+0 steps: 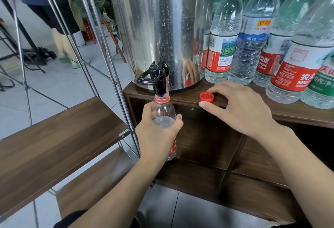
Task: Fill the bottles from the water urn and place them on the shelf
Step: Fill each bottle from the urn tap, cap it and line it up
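My left hand [159,133] grips a clear plastic bottle [163,113] with a red label, holding it upright with its open neck right under the black tap [157,81] of the steel water urn [162,28]. Water shows inside the bottle's upper part. A red cap [207,97] lies upside down on the wooden cabinet top [292,113], and my right hand [238,106] rests over it, fingers curled round it with the thumb at the cabinet's front edge.
Several capped bottles [224,34] stand in a row on the cabinet to the right of the urn. A metal-framed shelf [54,137] with wooden boards stands at the left. A person's legs [66,46] are in the background on the tiled floor.
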### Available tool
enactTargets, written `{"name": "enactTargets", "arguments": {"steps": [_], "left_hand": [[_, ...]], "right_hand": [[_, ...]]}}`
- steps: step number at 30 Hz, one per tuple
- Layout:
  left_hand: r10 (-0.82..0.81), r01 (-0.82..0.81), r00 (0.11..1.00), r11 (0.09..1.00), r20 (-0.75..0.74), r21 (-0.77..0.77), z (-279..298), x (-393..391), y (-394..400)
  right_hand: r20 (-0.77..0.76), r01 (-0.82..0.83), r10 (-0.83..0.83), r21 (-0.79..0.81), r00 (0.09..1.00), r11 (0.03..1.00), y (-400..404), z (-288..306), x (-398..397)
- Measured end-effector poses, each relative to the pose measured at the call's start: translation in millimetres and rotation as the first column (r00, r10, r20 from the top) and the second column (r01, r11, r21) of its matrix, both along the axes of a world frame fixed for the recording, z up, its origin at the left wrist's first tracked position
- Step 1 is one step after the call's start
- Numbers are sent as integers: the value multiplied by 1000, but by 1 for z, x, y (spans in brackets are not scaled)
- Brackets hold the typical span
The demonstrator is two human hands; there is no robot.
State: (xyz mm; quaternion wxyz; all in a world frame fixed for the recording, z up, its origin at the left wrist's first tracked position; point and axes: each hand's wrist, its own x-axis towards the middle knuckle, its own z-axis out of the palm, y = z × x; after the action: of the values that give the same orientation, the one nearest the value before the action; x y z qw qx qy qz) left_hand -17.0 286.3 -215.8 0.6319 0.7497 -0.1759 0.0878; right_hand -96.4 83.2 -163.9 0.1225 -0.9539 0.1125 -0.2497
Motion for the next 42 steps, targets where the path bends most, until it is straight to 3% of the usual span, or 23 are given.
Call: {"name": "enactTargets", "arguments": {"steps": [42], "left_hand": [[-12,12,1000,1000,10,7,-3,2,2]], "right_hand": [[11,-5,5,-2,1000,1000,1,1,0]]}}
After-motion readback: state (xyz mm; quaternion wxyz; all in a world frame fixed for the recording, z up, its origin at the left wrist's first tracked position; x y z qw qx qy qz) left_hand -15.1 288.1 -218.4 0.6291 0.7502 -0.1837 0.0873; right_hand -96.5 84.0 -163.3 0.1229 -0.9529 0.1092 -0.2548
